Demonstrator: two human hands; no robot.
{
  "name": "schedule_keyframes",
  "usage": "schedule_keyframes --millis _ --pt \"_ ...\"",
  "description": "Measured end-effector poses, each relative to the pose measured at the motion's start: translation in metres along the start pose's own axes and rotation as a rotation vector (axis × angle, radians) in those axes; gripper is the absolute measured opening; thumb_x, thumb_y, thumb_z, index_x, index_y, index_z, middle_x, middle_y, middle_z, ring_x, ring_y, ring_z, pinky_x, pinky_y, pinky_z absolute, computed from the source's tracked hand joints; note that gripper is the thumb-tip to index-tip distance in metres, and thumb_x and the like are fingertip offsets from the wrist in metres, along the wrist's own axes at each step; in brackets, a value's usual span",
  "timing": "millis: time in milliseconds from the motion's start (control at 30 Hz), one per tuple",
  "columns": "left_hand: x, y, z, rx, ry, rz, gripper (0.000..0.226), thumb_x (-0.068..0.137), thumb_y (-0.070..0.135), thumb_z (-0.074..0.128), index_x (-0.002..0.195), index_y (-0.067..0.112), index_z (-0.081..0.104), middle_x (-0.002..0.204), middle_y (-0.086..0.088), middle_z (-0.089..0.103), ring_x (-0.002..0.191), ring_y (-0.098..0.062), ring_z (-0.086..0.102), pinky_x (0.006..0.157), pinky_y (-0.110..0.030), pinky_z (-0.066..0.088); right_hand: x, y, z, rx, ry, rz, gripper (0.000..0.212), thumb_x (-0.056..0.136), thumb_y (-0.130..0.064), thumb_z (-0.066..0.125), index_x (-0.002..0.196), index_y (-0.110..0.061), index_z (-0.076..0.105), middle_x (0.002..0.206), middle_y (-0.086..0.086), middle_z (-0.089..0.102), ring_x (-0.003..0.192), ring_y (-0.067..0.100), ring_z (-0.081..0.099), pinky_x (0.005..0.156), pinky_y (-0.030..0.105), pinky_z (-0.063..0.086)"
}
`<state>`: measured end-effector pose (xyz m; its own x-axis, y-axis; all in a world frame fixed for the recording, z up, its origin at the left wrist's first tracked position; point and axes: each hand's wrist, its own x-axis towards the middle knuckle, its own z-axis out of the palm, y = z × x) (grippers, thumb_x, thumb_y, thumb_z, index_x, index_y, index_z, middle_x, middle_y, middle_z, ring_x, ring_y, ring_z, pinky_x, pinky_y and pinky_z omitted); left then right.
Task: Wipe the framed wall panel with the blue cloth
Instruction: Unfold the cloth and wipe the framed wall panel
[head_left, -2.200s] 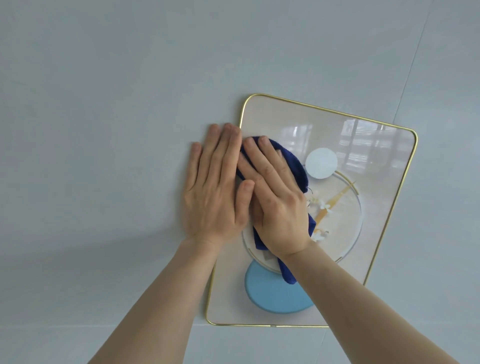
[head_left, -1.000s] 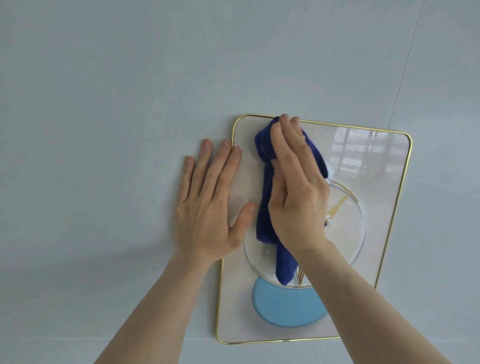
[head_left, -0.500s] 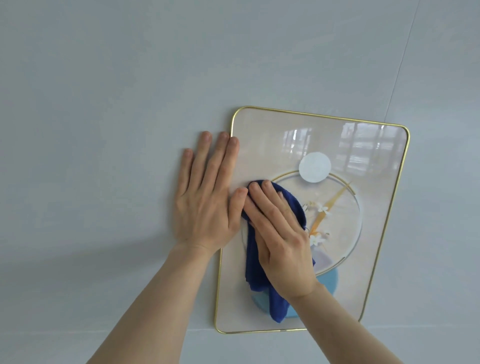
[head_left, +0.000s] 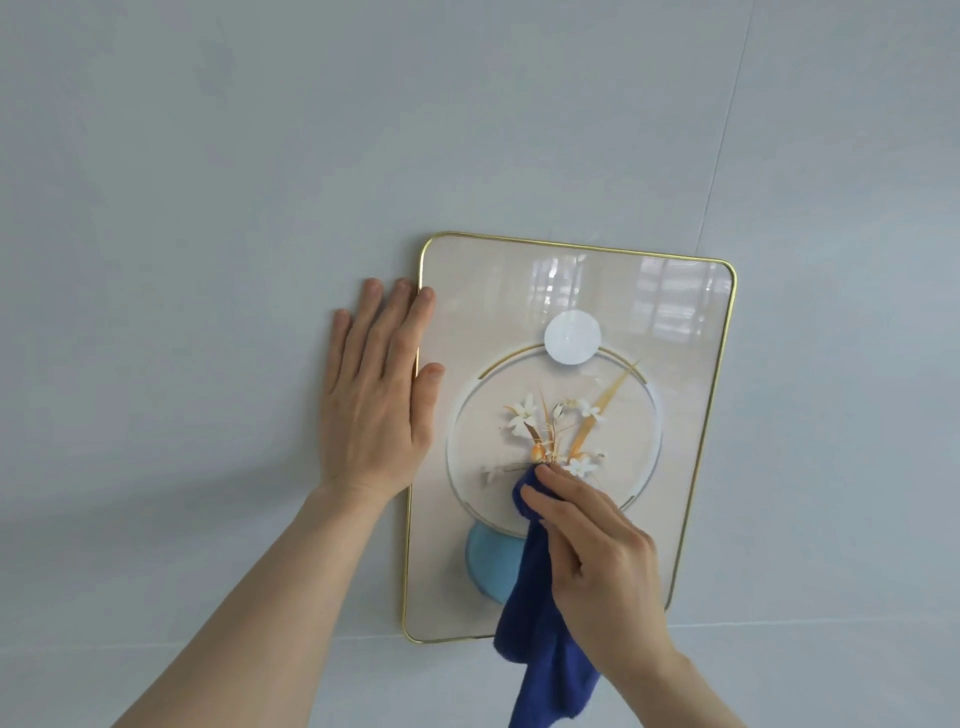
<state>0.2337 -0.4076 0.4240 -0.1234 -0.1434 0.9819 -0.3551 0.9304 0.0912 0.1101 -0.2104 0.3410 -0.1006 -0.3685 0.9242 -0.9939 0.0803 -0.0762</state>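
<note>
A framed wall panel (head_left: 483, 291) with a thin gold rim hangs on the pale wall; it shows white flowers inside a ring, a white disc above and a light blue disc below. My right hand (head_left: 597, 556) presses a dark blue cloth (head_left: 535, 618) against the panel's lower middle, fingers curled over it. The cloth's loose end hangs down past the panel's bottom edge. My left hand (head_left: 376, 395) lies flat with fingers spread on the wall, its thumb and forefinger overlapping the panel's left rim.
The wall (head_left: 208, 156) around the panel is plain pale grey-blue. A thin vertical seam (head_left: 724, 130) runs down at the right, and a faint horizontal seam (head_left: 208, 644) crosses near the panel's bottom edge.
My right hand has swept the cloth from the panel's top left down to its lower middle, and more cloth now hangs below the frame. My left hand stays flat at the left rim.
</note>
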Motion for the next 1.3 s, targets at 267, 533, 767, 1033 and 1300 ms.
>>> schedule_keyframes --millis 267,533,767,1033,1300 --pt "-0.023 0.023 -0.026 -0.1 -0.096 -0.173 0.062 0.102 0.034 0.047 0.158 0.015 0.027 0.164 -0.003 0.035 0.157 -0.02 0.022 0.128 -0.048 0.021 0.012 0.009 -0.04 0.156 0.103 0.441 0.045 0.088 0.012 0.064 0.112 -0.023 0.079 0.122 -0.012 0.074 0.113 0.009 0.068 0.099 0.006 0.044" --pt "-0.044 0.045 -0.044 -0.111 -0.238 -0.307 0.064 0.099 0.041 0.044 0.158 0.022 0.028 0.162 0.001 0.039 0.153 -0.014 0.024 0.128 -0.039 0.018 0.043 0.036 -0.081 0.34 0.107 0.981 0.068 0.098 0.003 0.057 0.157 -0.027 0.042 0.132 0.006 0.064 0.13 0.029 0.058 0.106 0.032 0.04" --pt "-0.038 0.054 -0.051 -0.132 -0.301 -0.406 0.07 0.094 0.045 0.044 0.158 0.027 0.022 0.165 0.007 0.032 0.15 -0.019 0.031 0.125 -0.047 0.028 0.036 0.042 -0.092 0.358 -0.028 1.053 0.063 0.096 0.007 0.054 0.152 -0.021 0.049 0.121 0.002 0.071 0.11 0.021 0.059 0.111 0.042 0.047" --pt "-0.037 0.065 -0.06 -0.122 -0.349 -0.481 0.072 0.098 0.036 0.056 0.159 0.028 0.019 0.166 0.008 0.031 0.151 -0.02 0.031 0.125 -0.046 0.027 0.034 0.045 -0.097 0.386 -0.052 1.03 0.063 0.095 0.008 0.055 0.15 -0.022 0.051 0.133 0.009 0.07 0.123 0.028 0.062 0.108 0.039 0.048" --pt "-0.036 0.08 -0.077 -0.078 -0.332 -0.488 0.07 0.097 0.035 0.057 0.158 0.025 0.025 0.161 0.002 0.039 0.147 -0.026 0.036 0.122 -0.046 0.031 0.025 0.051 -0.12 0.384 -0.047 0.988 0.055 0.095 0.004 0.059 0.142 -0.024 0.057 0.121 0.0 0.068 0.11 0.024 0.063 0.094 0.035 0.047"
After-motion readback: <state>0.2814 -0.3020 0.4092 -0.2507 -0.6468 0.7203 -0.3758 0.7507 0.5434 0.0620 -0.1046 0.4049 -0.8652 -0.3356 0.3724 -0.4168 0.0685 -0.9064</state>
